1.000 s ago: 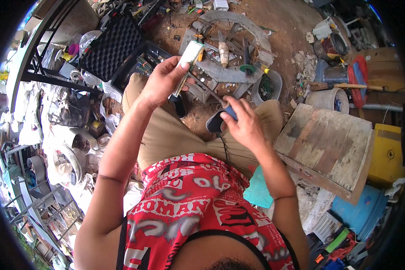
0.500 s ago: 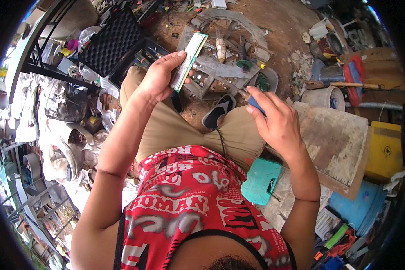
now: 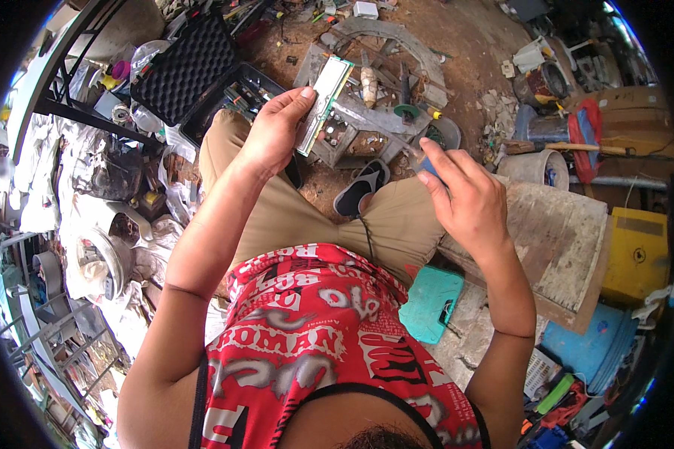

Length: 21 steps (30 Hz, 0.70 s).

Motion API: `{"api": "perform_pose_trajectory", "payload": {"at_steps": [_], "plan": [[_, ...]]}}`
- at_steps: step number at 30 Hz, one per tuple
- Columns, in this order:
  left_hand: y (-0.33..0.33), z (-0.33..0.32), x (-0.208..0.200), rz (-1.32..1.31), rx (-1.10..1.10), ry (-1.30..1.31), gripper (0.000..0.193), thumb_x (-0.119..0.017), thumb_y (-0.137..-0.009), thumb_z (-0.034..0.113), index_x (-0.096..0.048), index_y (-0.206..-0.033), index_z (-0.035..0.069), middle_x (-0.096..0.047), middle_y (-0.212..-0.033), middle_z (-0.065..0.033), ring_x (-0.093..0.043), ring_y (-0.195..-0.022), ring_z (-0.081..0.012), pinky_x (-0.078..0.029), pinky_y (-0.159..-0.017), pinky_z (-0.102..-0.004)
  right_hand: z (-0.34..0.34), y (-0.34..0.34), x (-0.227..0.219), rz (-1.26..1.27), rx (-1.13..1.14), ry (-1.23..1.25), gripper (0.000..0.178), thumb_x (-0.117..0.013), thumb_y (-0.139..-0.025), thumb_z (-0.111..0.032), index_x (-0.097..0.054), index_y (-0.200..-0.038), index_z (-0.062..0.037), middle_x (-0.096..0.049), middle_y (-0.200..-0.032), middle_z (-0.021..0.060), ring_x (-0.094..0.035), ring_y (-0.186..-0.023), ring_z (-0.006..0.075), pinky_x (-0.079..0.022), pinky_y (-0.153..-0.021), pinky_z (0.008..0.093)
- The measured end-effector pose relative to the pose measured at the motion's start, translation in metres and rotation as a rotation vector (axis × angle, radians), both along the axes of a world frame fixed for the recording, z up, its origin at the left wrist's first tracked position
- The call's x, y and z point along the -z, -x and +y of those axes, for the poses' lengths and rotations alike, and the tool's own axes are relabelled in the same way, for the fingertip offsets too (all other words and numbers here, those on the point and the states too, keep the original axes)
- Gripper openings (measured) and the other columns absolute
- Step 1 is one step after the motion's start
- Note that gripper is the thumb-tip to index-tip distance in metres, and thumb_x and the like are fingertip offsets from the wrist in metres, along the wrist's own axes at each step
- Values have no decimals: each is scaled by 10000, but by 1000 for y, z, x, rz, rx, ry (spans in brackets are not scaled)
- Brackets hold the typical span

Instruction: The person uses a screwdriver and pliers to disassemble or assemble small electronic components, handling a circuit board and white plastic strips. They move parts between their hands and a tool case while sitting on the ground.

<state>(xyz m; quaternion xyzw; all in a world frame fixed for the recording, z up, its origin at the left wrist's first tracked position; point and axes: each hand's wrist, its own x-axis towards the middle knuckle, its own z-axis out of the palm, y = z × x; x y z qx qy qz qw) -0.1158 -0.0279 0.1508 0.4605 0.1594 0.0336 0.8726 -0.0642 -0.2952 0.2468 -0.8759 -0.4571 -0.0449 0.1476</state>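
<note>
My left hand (image 3: 275, 129) grips a long narrow circuit board (image 3: 326, 101) with a pale metal cover and green edges, thumb on top. The board is tilted, its far end pointing up and to the right. In my right hand (image 3: 466, 191) is a screwdriver (image 3: 425, 166) with a blue handle, largely covered by the fingers. Its thin shaft points left toward the board; the tip is too faint to place exactly. Beyond both hands a low grey frame (image 3: 356, 118) holds a wrapped, pale tool (image 3: 368, 84) and a dark tool with a green disc (image 3: 407, 110).
An open black case (image 3: 185, 71) with foam lining and small tools lies at the far left. On the right are a stained wooden board (image 3: 550, 236), a teal case (image 3: 431, 303), a yellow box (image 3: 636, 254) and a white bucket (image 3: 535, 166). White plastic bags (image 3: 101, 258) crowd the left side.
The circuit board has shifted slightly right with my left hand. My right hand has also moved a little to the right, drawing the screwdriver's shaft back from the board.
</note>
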Motion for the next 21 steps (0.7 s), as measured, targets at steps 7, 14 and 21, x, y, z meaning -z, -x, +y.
{"api": "perform_pose_trajectory", "payload": {"at_steps": [7,14,21], "plan": [[1,2,2,-62,58,10,286,-457,-997,230,-587,-1069,-14,-661,-868,-61,-619,-682,-101,-531,-632,-235,-1,1,7,-24,-13,6,365,-622,-864,-238,-585,-1213,-136,-558,-846,72,-606,-689,289,-492,-593,394],[2,-1,3,-29,85,-36,270,-456,-997,239,-583,-1047,6,-646,-855,-35,-605,-671,-79,-518,-604,-215,-1,-2,19,-167,-11,17,389,-632,-849,-237,-577,-1225,-152,-559,-848,52,-577,-699,247,-490,-607,374],[-3,-3,8,2,119,-104,287,-467,-995,253,-595,-1067,6,-635,-834,-10,-578,-653,-62,-507,-600,-205,1,-2,33,-309,-17,42,368,-623,-851,-234,-573,-1207,-155,-551,-828,49,-576,-690,241,-489,-608,369]]}}
